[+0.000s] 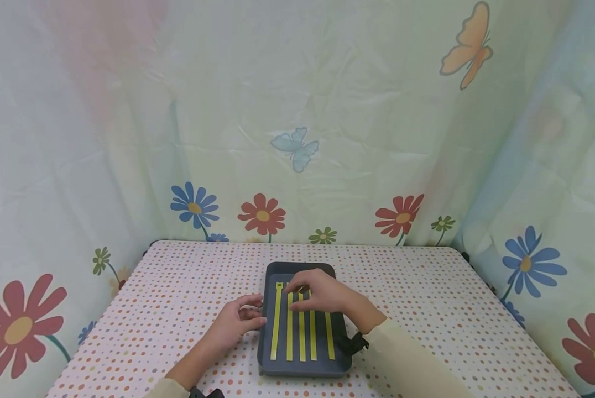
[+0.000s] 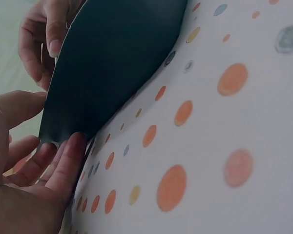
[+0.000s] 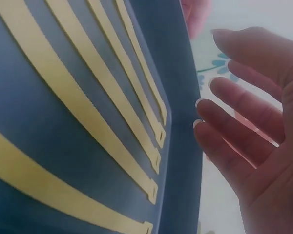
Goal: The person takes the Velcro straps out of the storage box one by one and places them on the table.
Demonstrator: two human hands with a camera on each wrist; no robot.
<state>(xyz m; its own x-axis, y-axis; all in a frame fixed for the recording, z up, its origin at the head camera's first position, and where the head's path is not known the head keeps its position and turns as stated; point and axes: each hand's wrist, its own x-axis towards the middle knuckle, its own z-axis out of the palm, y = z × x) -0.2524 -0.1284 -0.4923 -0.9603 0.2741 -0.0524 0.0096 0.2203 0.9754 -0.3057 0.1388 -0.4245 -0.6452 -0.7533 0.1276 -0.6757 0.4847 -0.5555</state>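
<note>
"Strips, thin, flat and yellow (image 1: 276, 326), with slotted heads. Five, by my count. Where exactly are they?"

"On the floor of that dark blue-grey, rectangular, round-cornered tray (image 1: 304, 371), lying side by side along its length, heads towards the far end."

"Evenly spaced?"

"Nearly, for the four on the left. The rightmost sits a little farther off and slants slightly."

"And the right hand (image 1: 322, 292)?"

"Above the far half of the tray, reaching in over the right side. Thumb and fingers are parted and gently bent, grasping nothing. From my angle it hides some of the heads."

"The left hand (image 1: 230, 326)?"

"Just outside the left wall, fingers loosely curved, tips at the tray's edge. It looks like a light touch rather than a clasp; how hard it presses, I can't tell."

"What's underneath?"

"A white tablecloth with small multicoloured dots (image 1: 188, 293). Behind it hangs a pale fabric backdrop printed with flowers and butterflies (image 1: 228, 110)."

"Those sleeves?"

"Cream-coloured (image 1: 412, 359), with a black wrist fitting (image 1: 353, 344) by the right cuff."
</note>
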